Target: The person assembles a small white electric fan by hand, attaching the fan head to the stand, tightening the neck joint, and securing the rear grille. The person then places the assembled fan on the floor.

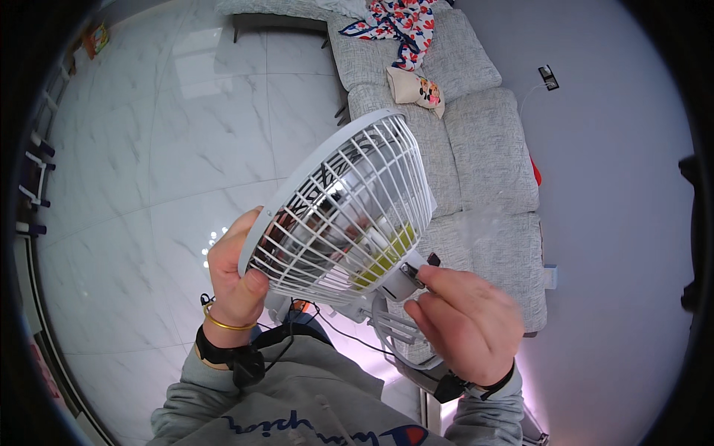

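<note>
Pretty sure this is somebody's home, most likely the living room. Biggest giveaway is the long grey fabric sofa (483, 156) along the plain wall (610, 171), with a cream cushion (413, 91) on it that's got little cartoon figures printed on. There's also a red, white and navy patterned cloth (409, 28) just kinda dumped at the far end, very lived-in lol. The floor (201, 134) is big glossy marble-look tile, and the wall has a dark-framed socket plate (548, 77). The small white fan (346, 212) looks like regular household stuff too.
</note>
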A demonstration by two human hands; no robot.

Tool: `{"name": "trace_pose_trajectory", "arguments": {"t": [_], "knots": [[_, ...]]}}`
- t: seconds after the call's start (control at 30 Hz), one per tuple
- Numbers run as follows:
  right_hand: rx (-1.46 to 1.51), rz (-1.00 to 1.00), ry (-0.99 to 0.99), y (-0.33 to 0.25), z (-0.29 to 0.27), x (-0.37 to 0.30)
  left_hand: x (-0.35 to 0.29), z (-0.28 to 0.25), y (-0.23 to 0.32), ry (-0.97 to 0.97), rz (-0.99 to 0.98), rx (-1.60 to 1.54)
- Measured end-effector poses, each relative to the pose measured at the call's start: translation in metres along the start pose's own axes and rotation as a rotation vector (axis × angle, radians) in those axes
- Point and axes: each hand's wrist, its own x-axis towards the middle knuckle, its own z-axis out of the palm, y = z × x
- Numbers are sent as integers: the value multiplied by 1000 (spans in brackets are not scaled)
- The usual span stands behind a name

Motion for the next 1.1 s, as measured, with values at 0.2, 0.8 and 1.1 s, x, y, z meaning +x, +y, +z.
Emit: {"name": "trace_pose_trajectory", "arguments": {"t": [0.2,0.8,1.1], "knots": [[-169,186,-160,-16,-18,-18,-15,-3,-6,-25,-73,-55],[-106,661,275,-51,16,-34,-13,24,2,-64,16,-30],[-200,562,238,-46,12,-33,-7,32,6,-48,168,32]]}}
